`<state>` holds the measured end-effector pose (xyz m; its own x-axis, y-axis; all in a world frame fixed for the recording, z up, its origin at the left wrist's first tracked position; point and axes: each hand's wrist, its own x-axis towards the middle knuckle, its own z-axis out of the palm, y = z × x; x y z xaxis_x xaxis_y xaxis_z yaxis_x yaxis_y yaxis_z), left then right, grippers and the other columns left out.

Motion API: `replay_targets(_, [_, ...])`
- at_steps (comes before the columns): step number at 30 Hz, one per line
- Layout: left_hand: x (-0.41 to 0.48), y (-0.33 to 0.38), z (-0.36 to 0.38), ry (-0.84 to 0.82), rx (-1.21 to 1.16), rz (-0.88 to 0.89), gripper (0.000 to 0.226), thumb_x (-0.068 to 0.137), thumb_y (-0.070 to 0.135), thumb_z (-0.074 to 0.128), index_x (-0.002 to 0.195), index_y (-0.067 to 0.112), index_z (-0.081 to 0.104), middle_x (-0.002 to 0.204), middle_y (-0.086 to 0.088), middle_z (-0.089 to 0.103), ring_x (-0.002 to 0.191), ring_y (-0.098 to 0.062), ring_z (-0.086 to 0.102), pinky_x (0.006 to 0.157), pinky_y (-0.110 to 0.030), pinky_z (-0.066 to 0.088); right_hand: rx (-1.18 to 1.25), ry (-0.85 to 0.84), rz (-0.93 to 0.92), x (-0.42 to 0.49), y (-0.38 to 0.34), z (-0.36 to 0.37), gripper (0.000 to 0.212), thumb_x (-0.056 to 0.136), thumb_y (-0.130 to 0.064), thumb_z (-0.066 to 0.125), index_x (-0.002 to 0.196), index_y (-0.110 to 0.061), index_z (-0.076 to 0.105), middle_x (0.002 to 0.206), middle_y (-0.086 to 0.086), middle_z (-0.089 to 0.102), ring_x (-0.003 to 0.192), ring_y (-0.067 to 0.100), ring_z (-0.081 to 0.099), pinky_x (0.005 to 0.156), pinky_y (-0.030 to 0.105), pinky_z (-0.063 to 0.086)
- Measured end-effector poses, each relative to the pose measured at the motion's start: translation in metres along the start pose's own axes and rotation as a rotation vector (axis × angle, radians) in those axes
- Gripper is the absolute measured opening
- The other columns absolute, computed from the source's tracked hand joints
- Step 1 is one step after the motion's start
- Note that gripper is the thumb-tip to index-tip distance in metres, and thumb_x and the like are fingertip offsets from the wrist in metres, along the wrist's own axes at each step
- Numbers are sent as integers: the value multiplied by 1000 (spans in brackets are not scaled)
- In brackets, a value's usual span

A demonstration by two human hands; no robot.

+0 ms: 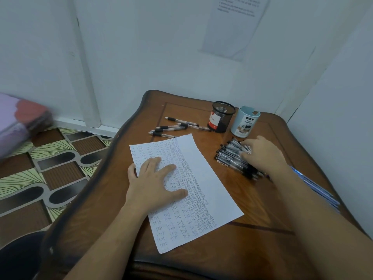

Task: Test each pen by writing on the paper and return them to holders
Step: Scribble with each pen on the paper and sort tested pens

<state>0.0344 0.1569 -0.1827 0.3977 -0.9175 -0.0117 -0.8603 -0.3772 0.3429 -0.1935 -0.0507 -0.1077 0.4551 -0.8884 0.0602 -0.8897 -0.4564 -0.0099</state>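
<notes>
Because a loose sheet slides under a nib, the left grip (pixel 155 182) lies flat and released on the paper (pixel 212 178), fingers spread over the rows of test words, pinning it to the tabletop (pixel 201 263). The sheet's blank strip lies just right of that grip, probably the room left for the next trial. The right grip (pixel 262 156) rests on the heap of pens (pixel 230 156), fingertips down among the barrels as if singling one out; whether it has clenched on a pen I cannot tell. Just beyond this grip stand the black mesh holder (pixel 221 117) and the pale blue holder (pixel 245 122), near enough for a short return trip. Beyond the left grip, a few loose pens (pixel 177 126) lie apart from the heap, likely a separate lot.
</notes>
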Motion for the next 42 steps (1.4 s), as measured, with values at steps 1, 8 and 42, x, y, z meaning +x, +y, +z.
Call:
replay_targets(1, [0,0,0,-3,1,0,85,71,92,41,145,53,29,164,11,8,151,-14,1,116,-56,-14,1,11,5,0,-1,-1,41,97,-35,57,137,-26,57,104,1,46,106,23,54,78,33,43])
replay_targets(8, [-2,1,-2,-2,-16,6,83,71,91,41,145,53,29,164,12,7,150,-13,0,115,-56,-17,99,94,-131,17,-51,4,27,101,-27,55,126,-21,65,125,6,59,114,21,54,97,36,46])
replay_targets(42, [-1,-4,-5,-12,-28,14,85,70,90,43,144,51,31,164,10,9,150,-14,1,115,-55,-15,1985,16,141,15,-119,-23,9,108,-29,42,110,-28,50,75,3,64,60,18,62,60,35,53])
